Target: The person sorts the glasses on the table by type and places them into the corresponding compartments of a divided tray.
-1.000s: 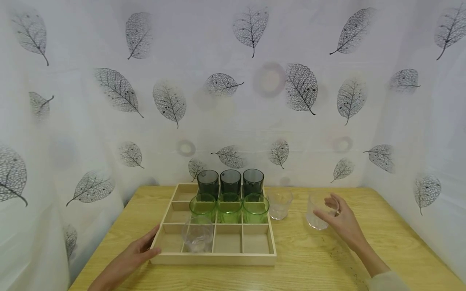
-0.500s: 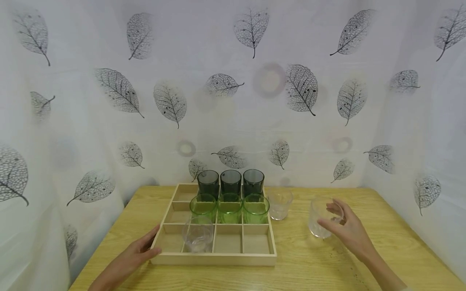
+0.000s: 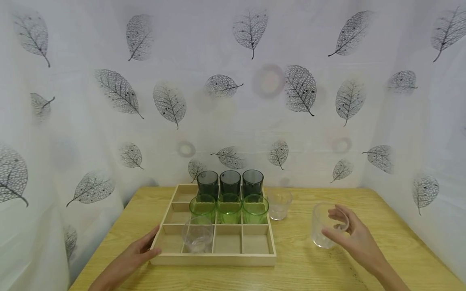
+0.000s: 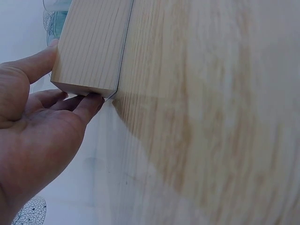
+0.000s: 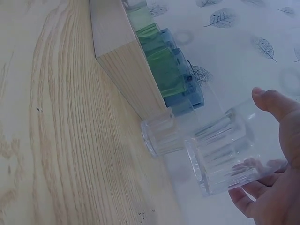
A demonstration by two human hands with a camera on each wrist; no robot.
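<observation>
My right hand (image 3: 358, 242) holds a clear drinking glass (image 3: 320, 230) near its rim, thumb on one side and fingers on the other. The right wrist view shows this glass (image 5: 218, 152) off the wood surface. A divided wooden tray (image 3: 214, 260) lies at the table's middle; my left hand (image 3: 127, 258) grips its front left corner. In the left wrist view, thumb and fingers bracket the tray corner (image 4: 91, 47). One clear glass (image 3: 198, 239) stands in the front row, second compartment from the left. Green glasses (image 3: 202, 209) fill part of the middle row, dark grey ones (image 3: 208, 182) the back row.
Another clear glass (image 3: 279, 207) stands on the wooden table (image 3: 298, 262), just right of the tray. A white curtain (image 3: 233, 121) with leaf prints hangs behind the table and along both sides.
My right hand has brought the held glass toward me and slightly right. The left hand, the tray and the other glasses have stayed in place.
</observation>
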